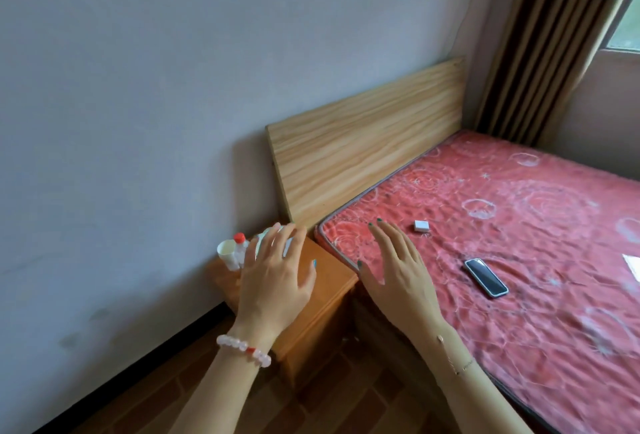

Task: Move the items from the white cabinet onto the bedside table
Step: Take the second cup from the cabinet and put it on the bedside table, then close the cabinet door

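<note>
Left wrist: nearest the camera, wearing a pale bead bracelet (243,350), reaching forward over the bedside table (330,283).
Left hand (273,281): fingers spread and straight, gripping nothing, held over a pale item (287,248) at the back of the table; I cannot tell if they touch it.
Right hand (394,277): fingers loose and extended, empty, just right of the table, over the mattress (519,211) corner.
Items on the table: a white paper cup (227,253) and a red-capped bottle (239,245) stand touching or nearly so at its back left corner; the pale item sits just right of them.
White cabinet: not in view.
Beyond the table: a wooden headboard (367,142) behind it to the right; a small white box (421,226) and a phone (486,277) lie on the mattress, well to the right.
Risk: the cup looks light and stands close to the left hand, so a careless sweep of the fingers could tip it or the bottle off the back edge.
Risk: the back of the table looks crowded, so later items may knock what stands there.
</note>
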### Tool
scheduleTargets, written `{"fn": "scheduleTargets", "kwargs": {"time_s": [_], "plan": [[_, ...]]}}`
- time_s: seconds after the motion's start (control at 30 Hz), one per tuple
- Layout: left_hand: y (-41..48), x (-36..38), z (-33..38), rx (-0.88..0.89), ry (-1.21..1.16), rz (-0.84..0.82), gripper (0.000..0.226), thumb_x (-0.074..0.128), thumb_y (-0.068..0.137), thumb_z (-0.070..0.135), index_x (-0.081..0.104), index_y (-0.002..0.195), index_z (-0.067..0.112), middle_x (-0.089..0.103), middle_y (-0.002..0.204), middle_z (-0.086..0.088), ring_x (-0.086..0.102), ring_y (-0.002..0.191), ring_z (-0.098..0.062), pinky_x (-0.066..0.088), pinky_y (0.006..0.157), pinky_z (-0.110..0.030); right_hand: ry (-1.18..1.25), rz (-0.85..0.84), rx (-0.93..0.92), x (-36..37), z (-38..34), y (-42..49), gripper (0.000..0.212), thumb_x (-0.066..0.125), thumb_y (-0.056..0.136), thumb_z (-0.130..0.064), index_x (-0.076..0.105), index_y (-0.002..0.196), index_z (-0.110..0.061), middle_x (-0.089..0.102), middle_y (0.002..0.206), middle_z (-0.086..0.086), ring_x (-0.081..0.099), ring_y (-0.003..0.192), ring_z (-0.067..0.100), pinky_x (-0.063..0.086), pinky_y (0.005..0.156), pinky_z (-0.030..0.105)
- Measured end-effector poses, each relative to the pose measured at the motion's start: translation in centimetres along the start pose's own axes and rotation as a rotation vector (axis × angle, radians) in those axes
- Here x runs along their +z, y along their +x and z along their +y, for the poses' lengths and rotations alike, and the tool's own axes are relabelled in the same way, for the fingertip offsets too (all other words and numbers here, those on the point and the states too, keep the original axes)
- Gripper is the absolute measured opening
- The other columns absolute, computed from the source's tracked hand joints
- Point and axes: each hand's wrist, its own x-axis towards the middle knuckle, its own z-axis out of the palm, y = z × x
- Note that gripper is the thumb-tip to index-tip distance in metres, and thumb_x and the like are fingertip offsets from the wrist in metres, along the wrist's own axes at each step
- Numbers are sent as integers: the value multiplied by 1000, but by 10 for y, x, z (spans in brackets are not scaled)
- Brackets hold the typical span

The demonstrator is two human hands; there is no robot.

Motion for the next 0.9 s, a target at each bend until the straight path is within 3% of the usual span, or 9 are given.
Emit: {"fn": "scheduleTargets", "kwargs": {"time_s": [0.4,0.77,0.9], "plan": [[38,-36,4,321,-166,65,55,38,84,41,52,129,14,57,129,-9,50,122,-27,40,99,-53,-175,209,159,-59,-35,-14,60,41,85,-45,44,134,-13,47,139,4,42,130,22,42,103,44],[-10,-63,36,729,-392,74,54,39,82,40,53,126,12,56,129,-8,50,122,-29,37,102,-51,-445,323,499,-91,-112,-133,62,36,85,-50,40,136,-15,44,142,3,37,133,20,29,108,32],[-41,-71,63,862,-506,60,52,41,82,38,53,125,13,57,128,-8,50,123,-29,35,102,-52,-547,396,623,-118,-134,-176,59,47,84,-45,44,134,-14,49,138,5,45,127,24,40,101,38]]}}
